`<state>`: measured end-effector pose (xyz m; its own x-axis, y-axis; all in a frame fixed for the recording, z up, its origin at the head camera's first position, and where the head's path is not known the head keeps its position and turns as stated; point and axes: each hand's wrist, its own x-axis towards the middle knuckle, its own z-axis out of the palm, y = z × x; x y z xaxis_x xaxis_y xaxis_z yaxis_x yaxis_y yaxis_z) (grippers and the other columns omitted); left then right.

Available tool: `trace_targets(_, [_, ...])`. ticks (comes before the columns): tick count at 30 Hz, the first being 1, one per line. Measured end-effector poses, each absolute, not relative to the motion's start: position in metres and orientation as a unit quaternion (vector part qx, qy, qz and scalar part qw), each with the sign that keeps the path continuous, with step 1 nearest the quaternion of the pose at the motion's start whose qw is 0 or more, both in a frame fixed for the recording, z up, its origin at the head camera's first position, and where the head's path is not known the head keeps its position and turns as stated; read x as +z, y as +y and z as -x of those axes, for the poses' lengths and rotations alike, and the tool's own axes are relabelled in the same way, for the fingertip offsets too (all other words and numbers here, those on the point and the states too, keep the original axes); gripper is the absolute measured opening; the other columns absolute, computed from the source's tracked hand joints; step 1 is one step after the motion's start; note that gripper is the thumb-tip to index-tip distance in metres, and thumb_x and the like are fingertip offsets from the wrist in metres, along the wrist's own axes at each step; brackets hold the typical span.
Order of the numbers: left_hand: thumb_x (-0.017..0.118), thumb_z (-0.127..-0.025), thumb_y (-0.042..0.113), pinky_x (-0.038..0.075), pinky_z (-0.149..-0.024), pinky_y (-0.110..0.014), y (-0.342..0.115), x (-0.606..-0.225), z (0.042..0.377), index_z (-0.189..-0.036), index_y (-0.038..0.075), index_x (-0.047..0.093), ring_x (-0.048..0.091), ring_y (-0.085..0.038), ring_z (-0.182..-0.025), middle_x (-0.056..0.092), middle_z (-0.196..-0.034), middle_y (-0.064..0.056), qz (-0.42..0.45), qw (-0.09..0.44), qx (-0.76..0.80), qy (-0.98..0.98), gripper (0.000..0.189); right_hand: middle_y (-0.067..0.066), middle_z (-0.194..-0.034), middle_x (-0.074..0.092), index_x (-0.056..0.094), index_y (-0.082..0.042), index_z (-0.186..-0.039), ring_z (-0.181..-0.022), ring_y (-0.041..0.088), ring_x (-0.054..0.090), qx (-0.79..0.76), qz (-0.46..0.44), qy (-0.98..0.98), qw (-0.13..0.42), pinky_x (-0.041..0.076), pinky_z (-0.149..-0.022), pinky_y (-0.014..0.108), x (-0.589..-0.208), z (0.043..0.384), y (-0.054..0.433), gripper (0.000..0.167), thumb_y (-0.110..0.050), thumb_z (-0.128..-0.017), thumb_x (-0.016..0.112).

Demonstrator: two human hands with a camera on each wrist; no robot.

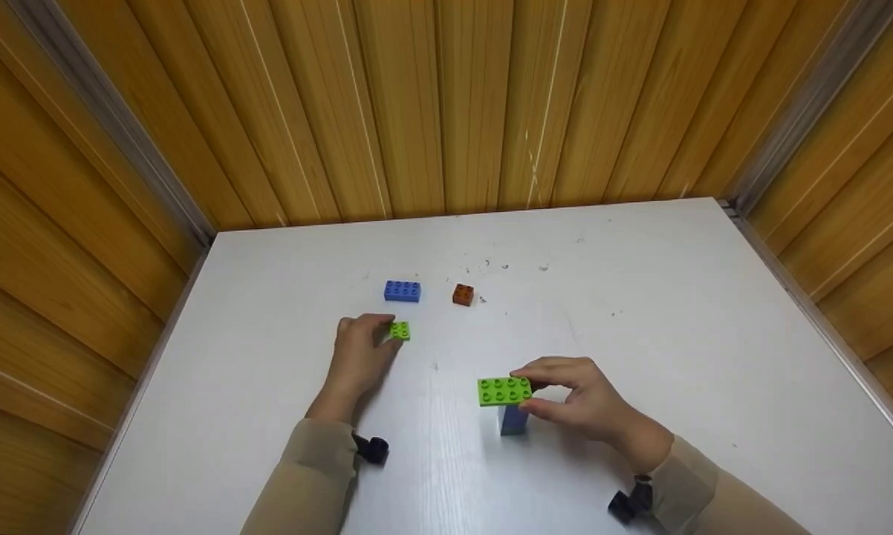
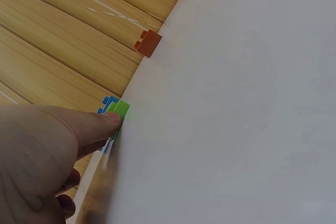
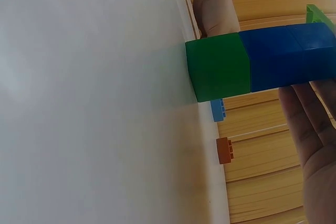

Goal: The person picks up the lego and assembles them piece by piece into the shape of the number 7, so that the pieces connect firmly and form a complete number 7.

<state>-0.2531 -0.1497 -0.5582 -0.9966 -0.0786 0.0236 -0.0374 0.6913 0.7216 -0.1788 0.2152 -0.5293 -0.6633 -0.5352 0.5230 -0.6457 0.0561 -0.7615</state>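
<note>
My left hand [image 1: 357, 355] pinches a small lime green brick [image 1: 402, 331] between thumb and fingers, low at the table on the left. In the left wrist view my thumb lies over that brick's side. Toward the front right stands a tower of bricks, with a green block [image 3: 219, 69] at the bottom and blue blocks [image 3: 273, 59] above it. A long lime green brick [image 1: 497, 391] with two rows of studs lies across the top and juts out leftward. The thumb and fingers of my right hand [image 1: 588, 397] grip the right end of this top, fingertips partly hidden behind it.
Beyond my left hand a blue brick [image 1: 403, 291] lies on the white table [image 1: 677, 319]. A small brown-orange brick [image 1: 463, 295] sits to its right. Wood-patterned walls [image 1: 417, 111] border the back and both sides.
</note>
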Motion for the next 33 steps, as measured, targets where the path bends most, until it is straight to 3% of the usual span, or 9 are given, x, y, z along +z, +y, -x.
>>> trace_targets(6, [0.092,-0.095,0.022,0.056,-0.118,-0.048,-0.149,-0.555,0.251,-0.137,0.013,0.079,0.060,-0.028,-0.131,0.076,-0.135,-0.006,-0.021,0.031,-0.407,-0.913,0.045,0.017,-0.111,0.085,0.083,-0.002,-0.129,-0.097,0.008,0.080,0.556,-0.405,-0.725,0.046,0.071,-0.085,0.032,-0.529,0.178,0.215,0.041,0.010,-0.090,0.086])
trace_targets(12, [0.093,-0.094,0.022,0.062,-0.105,-0.045,-0.149,-0.554,0.250,-0.130,0.014,0.082,0.065,-0.027,-0.121,0.075,-0.129,-0.006,0.003,0.033,-0.426,-0.904,0.038,0.016,-0.111,0.086,0.082,-0.003,-0.130,-0.098,0.008,0.079,0.554,-0.403,-0.727,0.044,0.070,-0.086,0.031,-0.530,0.178,0.215,0.041,0.010,-0.091,0.086])
trace_targets(24, [0.089,-0.093,0.015,0.054,-0.091,-0.037,-0.143,-0.544,0.239,-0.123,0.017,0.082,0.062,-0.024,-0.111,0.076,-0.124,-0.002,0.074,0.019,-0.502,-0.861,0.030,0.017,-0.110,0.086,0.083,-0.002,-0.128,-0.098,0.008,0.080,0.552,-0.406,-0.726,0.052,0.071,-0.084,0.033,-0.531,0.178,0.214,0.039,0.008,-0.091,0.087])
trace_targets(28, [0.088,-0.091,0.012,0.053,-0.091,-0.037,-0.137,-0.532,0.233,-0.120,0.014,0.081,0.063,-0.026,-0.107,0.078,-0.117,-0.002,0.112,0.009,-0.522,-0.846,0.030,0.018,-0.110,0.086,0.083,-0.001,-0.128,-0.098,0.008,0.080,0.553,-0.408,-0.725,0.053,0.071,-0.084,0.032,-0.530,0.179,0.213,0.038,0.007,-0.091,0.088])
trace_targets(33, [0.089,-0.090,0.011,0.056,-0.095,-0.039,-0.130,-0.515,0.225,-0.118,0.012,0.081,0.067,-0.037,-0.107,0.079,-0.112,-0.004,0.165,0.024,-0.518,-0.839,0.029,0.017,-0.111,0.086,0.082,-0.001,-0.129,-0.098,0.009,0.080,0.549,-0.408,-0.728,0.051,0.071,-0.085,0.032,-0.528,0.178,0.214,0.039,0.006,-0.092,0.088])
